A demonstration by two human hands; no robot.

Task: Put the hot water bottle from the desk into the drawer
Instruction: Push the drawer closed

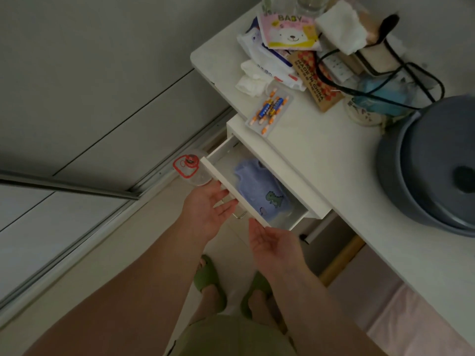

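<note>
Bottle (259, 191) lies flat inside drawer (231, 187). My left hand (208, 209) and right hand (272, 240) open, empty, at front panel. I push evenly, keep fingers off gap.

Head view: worn high, aimed steeply down over the desk (321, 150) edge and open drawer (226, 181), near.
Shared views: none; one camera only.

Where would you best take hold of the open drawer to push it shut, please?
Press flat on the drawer front, from the side facing the person. It is a long flat white panel, so the left hand and right hand, both empty beside it, can push evenly.
</note>
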